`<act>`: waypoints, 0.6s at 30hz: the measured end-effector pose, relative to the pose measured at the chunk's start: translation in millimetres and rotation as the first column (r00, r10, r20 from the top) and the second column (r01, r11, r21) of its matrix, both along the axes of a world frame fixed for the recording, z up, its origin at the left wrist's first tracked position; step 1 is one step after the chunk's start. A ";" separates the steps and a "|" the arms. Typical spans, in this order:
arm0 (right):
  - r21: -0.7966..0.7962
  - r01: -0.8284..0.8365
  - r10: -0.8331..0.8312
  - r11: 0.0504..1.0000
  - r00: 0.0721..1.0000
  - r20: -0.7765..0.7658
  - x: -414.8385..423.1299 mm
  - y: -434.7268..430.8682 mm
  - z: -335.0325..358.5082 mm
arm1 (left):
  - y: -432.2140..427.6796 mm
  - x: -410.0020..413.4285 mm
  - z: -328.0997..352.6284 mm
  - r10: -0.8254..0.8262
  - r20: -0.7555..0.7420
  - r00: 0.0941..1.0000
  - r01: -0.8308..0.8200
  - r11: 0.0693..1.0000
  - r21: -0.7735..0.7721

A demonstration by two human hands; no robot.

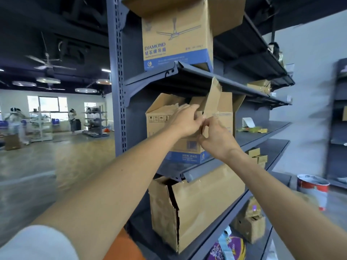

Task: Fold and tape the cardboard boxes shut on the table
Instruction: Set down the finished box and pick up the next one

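Fetch step: your left hand (pixel 185 119) and right hand (pixel 216 139) both pinch, I think, the cardboard box (pixel 159 128) flap (pixel 214 96); next, slide it off the shelf (pixel 262 132).

The box (pixel 159 128) at the left hand (pixel 185 121) and right hand (pixel 216 139) is matt brown cardboard, its flap edges torn and ragged. Below the hands the lower box (pixel 206 199) is creased, rough, split cardboard; the shelf (pixel 197 72) above them is smooth painted metal.
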State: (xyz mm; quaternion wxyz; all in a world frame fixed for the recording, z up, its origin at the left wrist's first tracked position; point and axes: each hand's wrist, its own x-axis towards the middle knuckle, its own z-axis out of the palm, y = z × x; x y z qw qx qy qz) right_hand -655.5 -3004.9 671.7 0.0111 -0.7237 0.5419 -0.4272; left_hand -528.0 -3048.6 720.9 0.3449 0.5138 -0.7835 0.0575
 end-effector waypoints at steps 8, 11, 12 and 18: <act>-0.005 -0.023 0.024 1.000 0.998 0.058 9.1 -13.8 -12.3 | 6.5 1.2 -1.9 0.090 -0.024 0.996 -0.093 0.983 -0.160; -0.040 -0.016 0.018 0.999 0.998 0.053 18.5 -5.3 -11.7 | 22.1 13.7 -0.2 0.056 -0.054 0.997 -0.064 0.986 -0.156; -0.042 -0.019 0.021 0.999 0.999 0.043 22.2 -0.5 -11.6 | 29.7 19.0 0.6 0.043 -0.056 0.997 -0.052 0.986 -0.160; -0.098 -0.102 0.105 0.990 0.994 0.030 50.4 51.4 -13.6 | 91.9 61.6 -4.6 0.009 -0.017 1.000 -0.013 0.966 -0.260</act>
